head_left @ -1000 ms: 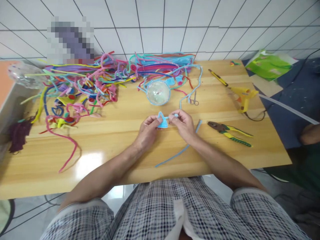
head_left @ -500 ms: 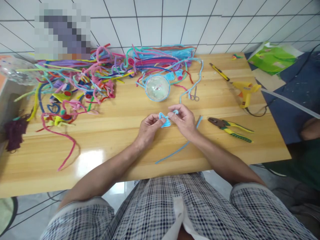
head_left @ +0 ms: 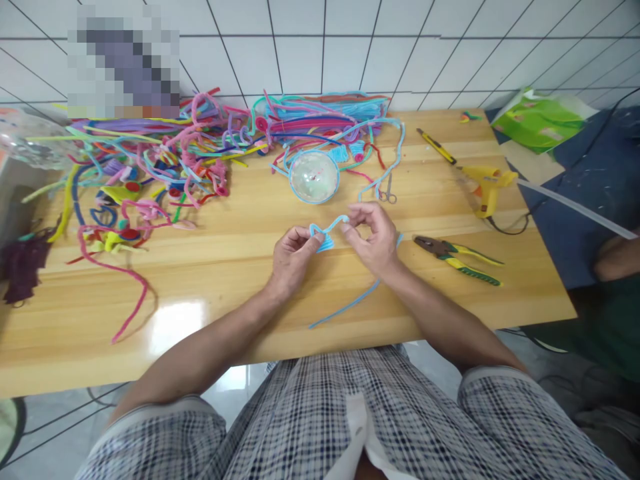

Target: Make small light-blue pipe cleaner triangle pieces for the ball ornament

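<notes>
Between my hands is a light-blue pipe cleaner (head_left: 326, 243), part of it bent into a small flat piece of close folds with a pointed loop. My left hand (head_left: 293, 257) pinches the folded part between thumb and fingers. The free tail runs up and to the right, where my right hand (head_left: 371, 233) pinches its end between thumb and forefinger. Under my right wrist lies a straight blue pipe cleaner (head_left: 350, 307), partly covered by the forearm. A round clear bowl (head_left: 315, 199) with a light-blue rim stands just beyond my hands.
Tangled coloured pipe cleaners (head_left: 195, 153) fill the back left of the wooden table. Small scissors (head_left: 389, 196) lie behind my right hand. Rightward are pliers (head_left: 457, 260), a utility knife (head_left: 436, 147) and a yellow glue gun (head_left: 487, 187). Another person's arm (head_left: 615, 260) is at the right edge.
My right hand has drawn slightly away from my left, and more of the pipe cleaner's tail shows stretched between them. My left hand has shifted a little left with the folded part.
</notes>
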Demonstrator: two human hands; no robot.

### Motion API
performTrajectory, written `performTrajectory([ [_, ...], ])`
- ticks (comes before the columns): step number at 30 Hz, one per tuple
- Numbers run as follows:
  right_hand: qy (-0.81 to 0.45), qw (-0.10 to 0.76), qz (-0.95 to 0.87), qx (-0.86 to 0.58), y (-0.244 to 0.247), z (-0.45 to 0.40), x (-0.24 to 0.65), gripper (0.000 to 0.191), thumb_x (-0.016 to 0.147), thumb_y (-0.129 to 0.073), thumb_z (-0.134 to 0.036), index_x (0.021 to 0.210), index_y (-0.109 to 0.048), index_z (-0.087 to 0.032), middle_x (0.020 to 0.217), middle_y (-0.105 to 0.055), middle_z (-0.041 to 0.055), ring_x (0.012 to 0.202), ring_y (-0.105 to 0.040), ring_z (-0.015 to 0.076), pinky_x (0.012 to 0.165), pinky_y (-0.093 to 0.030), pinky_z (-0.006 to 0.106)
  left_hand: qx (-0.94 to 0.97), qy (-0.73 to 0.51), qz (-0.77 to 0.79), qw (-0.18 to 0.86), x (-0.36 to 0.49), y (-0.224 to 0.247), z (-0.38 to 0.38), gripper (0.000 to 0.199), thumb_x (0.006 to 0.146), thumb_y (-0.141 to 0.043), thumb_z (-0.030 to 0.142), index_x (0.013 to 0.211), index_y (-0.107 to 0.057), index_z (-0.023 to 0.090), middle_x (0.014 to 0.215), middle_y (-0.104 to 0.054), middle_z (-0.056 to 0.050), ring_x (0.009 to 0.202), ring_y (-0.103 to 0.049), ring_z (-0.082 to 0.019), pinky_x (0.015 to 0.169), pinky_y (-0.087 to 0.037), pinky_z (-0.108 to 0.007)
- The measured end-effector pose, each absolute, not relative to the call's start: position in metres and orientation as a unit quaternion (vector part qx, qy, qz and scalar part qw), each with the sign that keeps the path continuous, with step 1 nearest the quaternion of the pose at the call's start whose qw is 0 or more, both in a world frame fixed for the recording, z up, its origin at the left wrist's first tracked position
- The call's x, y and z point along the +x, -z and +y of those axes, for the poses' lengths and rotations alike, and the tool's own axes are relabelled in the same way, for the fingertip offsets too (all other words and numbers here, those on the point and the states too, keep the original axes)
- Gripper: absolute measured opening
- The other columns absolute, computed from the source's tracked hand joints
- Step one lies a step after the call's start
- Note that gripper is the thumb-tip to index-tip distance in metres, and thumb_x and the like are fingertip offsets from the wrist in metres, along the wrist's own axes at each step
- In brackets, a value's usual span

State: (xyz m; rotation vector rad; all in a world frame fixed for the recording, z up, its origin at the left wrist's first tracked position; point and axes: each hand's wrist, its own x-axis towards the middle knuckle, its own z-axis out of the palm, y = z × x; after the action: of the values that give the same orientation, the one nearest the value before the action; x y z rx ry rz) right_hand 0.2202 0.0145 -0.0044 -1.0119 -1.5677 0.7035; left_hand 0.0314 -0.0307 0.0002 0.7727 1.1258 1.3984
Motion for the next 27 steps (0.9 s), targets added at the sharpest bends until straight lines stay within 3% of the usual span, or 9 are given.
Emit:
performTrajectory([
  [3, -0.248, 0.529, -0.689, -0.429, -0.001, 0.012, 0.220, 0.014, 0.102, -0.080, -0.041, 0.108, -0.078, -0.029, 0.100, -0.081, 0.0021, 0.084, -0.074, 0.0189, 0.085, -0.063, 0.038, 0.340, -0.594, 0.481, 0.548, 0.033, -0.001, -0.032, 0.050, 0.066, -0.110, 0.053, 0.076, -0.073, 0.021, 0.078, -0.078, 0.002, 0.073, -0.067, -0.012, 0.077, -0.060, -0.029],
  [7, -0.252, 0.530, -0.681, -0.438, -0.007, 0.012, 0.222, 0.020, 0.106, -0.074, -0.045, 0.095, -0.077, -0.028, 0.090, -0.080, 0.0018, 0.085, -0.072, 0.0208, 0.083, -0.061, 0.039, 0.352, -0.589, 0.488, 0.539, 0.034, -0.001, -0.034, 0.051, 0.067, -0.109, 0.058, 0.076, -0.074, 0.021, 0.079, -0.080, 0.000, 0.074, -0.070, -0.014, 0.078, -0.061, -0.031],
  [15, -0.453, 0.564, -0.518, -0.457, -0.009, 0.015, 0.219, 0.021, 0.087, -0.082, -0.037, 0.075, -0.069, -0.026, 0.073, -0.066, -0.0044, 0.071, -0.060, 0.0159, 0.074, -0.050, 0.034, 0.357, -0.567, 0.482, 0.565, 0.030, -0.001, -0.034, 0.047, 0.068, -0.110, 0.054, 0.078, -0.079, 0.020, 0.081, -0.083, -0.001, 0.073, -0.071, -0.013, 0.078, -0.061, -0.029],
  [22, -0.691, 0.521, -0.328, -0.379, -0.012, 0.013, 0.210, 0.033, 0.076, -0.096, -0.044, 0.085, -0.069, -0.027, 0.081, -0.070, -0.0052, 0.070, -0.062, 0.0126, 0.071, -0.054, 0.029, 0.360, -0.574, 0.479, 0.557, 0.031, 0.002, -0.034, 0.045, 0.063, -0.112, 0.051, 0.076, -0.082, 0.021, 0.079, -0.083, -0.001, 0.072, -0.071, -0.014, 0.076, -0.062, -0.029],
  [27, -0.690, 0.511, -0.361, -0.364, -0.008, 0.012, 0.209, 0.046, 0.077, -0.103, -0.058, 0.102, -0.079, -0.028, 0.088, -0.074, -0.0046, 0.080, -0.067, 0.0120, 0.078, -0.056, 0.026, 0.340, -0.603, 0.482, 0.537, 0.033, 0.005, -0.033, 0.044, 0.065, -0.112, 0.052, 0.077, -0.083, 0.021, 0.081, -0.083, 0.000, 0.074, -0.072, -0.013, 0.078, -0.062, -0.029],
])
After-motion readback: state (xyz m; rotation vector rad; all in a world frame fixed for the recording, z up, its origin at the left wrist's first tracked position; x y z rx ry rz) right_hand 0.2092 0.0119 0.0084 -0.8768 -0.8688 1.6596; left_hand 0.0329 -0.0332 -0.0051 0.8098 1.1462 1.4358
